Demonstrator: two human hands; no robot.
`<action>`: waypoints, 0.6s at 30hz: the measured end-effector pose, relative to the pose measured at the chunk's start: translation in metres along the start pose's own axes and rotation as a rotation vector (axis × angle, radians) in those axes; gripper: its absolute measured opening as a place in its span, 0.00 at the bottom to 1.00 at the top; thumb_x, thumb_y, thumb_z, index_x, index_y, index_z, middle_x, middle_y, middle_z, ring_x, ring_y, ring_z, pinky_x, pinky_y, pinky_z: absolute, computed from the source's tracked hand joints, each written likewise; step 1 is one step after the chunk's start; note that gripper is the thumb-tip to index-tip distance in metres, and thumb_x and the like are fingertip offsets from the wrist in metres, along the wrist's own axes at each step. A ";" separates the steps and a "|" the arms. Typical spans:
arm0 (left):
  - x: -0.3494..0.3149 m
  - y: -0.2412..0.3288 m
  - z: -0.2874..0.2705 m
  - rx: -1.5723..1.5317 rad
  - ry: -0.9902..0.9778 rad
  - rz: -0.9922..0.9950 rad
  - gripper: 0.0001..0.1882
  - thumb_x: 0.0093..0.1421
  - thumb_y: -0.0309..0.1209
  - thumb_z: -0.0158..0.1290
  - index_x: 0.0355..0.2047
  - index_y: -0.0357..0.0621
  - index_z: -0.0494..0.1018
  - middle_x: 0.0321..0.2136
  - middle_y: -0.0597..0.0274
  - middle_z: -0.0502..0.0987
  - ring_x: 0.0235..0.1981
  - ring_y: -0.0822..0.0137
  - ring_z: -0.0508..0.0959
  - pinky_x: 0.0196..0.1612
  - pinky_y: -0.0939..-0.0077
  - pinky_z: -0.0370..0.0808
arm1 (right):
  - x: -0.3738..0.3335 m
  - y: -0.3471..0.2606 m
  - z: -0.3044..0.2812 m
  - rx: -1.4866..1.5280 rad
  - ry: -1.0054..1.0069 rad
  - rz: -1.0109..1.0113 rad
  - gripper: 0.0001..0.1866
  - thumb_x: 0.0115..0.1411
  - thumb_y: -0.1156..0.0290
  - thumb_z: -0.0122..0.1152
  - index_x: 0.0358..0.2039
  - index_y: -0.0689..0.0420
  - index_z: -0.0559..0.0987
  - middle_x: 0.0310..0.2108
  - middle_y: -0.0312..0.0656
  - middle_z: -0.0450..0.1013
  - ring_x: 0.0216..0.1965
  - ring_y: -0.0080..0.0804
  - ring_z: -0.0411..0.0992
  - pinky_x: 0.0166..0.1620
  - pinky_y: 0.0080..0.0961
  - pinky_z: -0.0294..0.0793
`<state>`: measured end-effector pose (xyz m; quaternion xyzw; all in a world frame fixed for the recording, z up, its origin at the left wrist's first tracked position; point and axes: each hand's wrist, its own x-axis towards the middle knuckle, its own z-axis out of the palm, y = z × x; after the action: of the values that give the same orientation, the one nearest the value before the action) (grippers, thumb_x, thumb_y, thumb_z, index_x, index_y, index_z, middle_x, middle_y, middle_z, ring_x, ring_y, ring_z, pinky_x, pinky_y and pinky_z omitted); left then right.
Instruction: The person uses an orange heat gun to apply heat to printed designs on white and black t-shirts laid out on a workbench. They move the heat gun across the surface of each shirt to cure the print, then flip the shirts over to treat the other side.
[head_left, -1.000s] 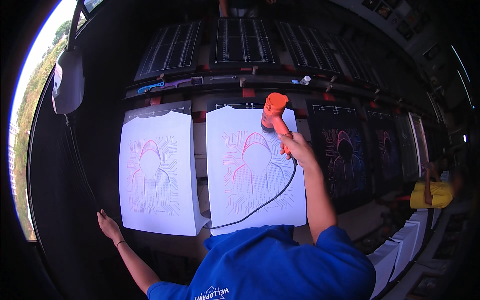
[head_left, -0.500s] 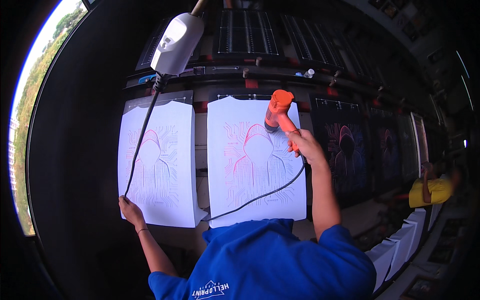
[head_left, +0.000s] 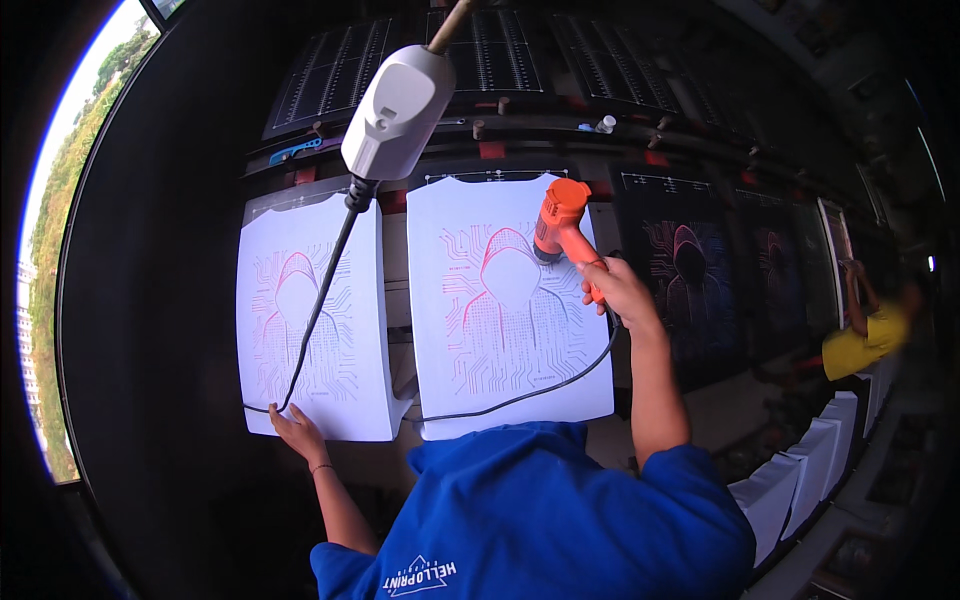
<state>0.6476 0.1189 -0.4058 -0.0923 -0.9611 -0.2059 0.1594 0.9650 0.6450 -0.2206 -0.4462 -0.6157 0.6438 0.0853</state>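
In my right hand point(head_left: 622, 292) is an orange heat gun point(head_left: 567, 215), its fingers wrapped round the handle. The dark nozzle points down close over the printed hood on the right-hand white shirt panel point(head_left: 430, 385). My left hand point(head_left: 298, 432) is low on the left white shirt panel point(head_left: 262, 225), with the black cable point(head_left: 318, 315) bending at its fingers. That cable hangs from a white plug connector point(head_left: 398, 115) in the upper middle. The heat gun's cord point(head_left: 520, 402) crosses the lower part of the right-hand panel.
Dark printed panels point(head_left: 690, 290) stand to the right. A rail with pegs runs behind, bearing a small white bottle point(head_left: 606, 124) and a blue tool point(head_left: 296, 150). A person in yellow point(head_left: 865, 340) is at far right, near several white panels point(head_left: 812, 465).
My left hand has moved right and onto the left panel's lower edge, with the cable at its fingers. The plug connector appears lower and farther right. The heat gun has barely moved.
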 end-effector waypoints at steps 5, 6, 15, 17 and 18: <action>-0.020 -0.003 0.012 -0.016 0.002 0.030 0.28 0.66 0.35 0.47 0.61 0.31 0.56 0.58 0.40 0.63 0.60 0.45 0.63 0.63 0.56 0.57 | -0.017 0.007 0.005 0.005 0.053 0.015 0.18 0.60 0.57 0.58 0.35 0.62 0.74 0.23 0.36 0.70 0.22 0.21 0.72 0.17 0.17 0.66; -0.022 -0.001 0.014 0.004 -0.010 -0.003 0.29 0.66 0.37 0.47 0.62 0.33 0.55 0.59 0.42 0.62 0.61 0.46 0.61 0.63 0.53 0.56 | -0.020 0.009 0.006 -0.005 0.058 0.014 0.18 0.60 0.57 0.59 0.35 0.62 0.74 0.23 0.36 0.70 0.22 0.21 0.72 0.17 0.17 0.66; -0.025 0.010 0.027 0.198 0.001 -0.183 0.33 0.67 0.47 0.43 0.66 0.42 0.51 0.65 0.52 0.57 0.67 0.50 0.52 0.64 0.36 0.44 | -0.031 0.014 0.009 0.012 0.054 0.012 0.18 0.60 0.57 0.59 0.35 0.62 0.74 0.23 0.36 0.70 0.21 0.21 0.72 0.16 0.16 0.66; -0.023 0.013 0.027 0.198 0.003 -0.206 0.33 0.67 0.47 0.42 0.66 0.43 0.50 0.65 0.52 0.57 0.67 0.50 0.52 0.64 0.36 0.44 | -0.020 0.016 0.001 0.083 0.049 0.018 0.18 0.60 0.57 0.59 0.36 0.62 0.74 0.23 0.35 0.69 0.21 0.21 0.72 0.17 0.16 0.65; -0.022 0.017 0.027 0.189 -0.003 -0.219 0.33 0.67 0.47 0.42 0.66 0.44 0.50 0.65 0.52 0.57 0.67 0.51 0.52 0.64 0.35 0.44 | -0.020 0.008 0.003 0.088 0.076 0.030 0.18 0.60 0.57 0.59 0.36 0.62 0.74 0.23 0.35 0.70 0.22 0.21 0.72 0.17 0.17 0.66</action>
<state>0.6656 0.1429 -0.4303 0.0280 -0.9808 -0.1306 0.1423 0.9786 0.6279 -0.2188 -0.4754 -0.5765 0.6539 0.1186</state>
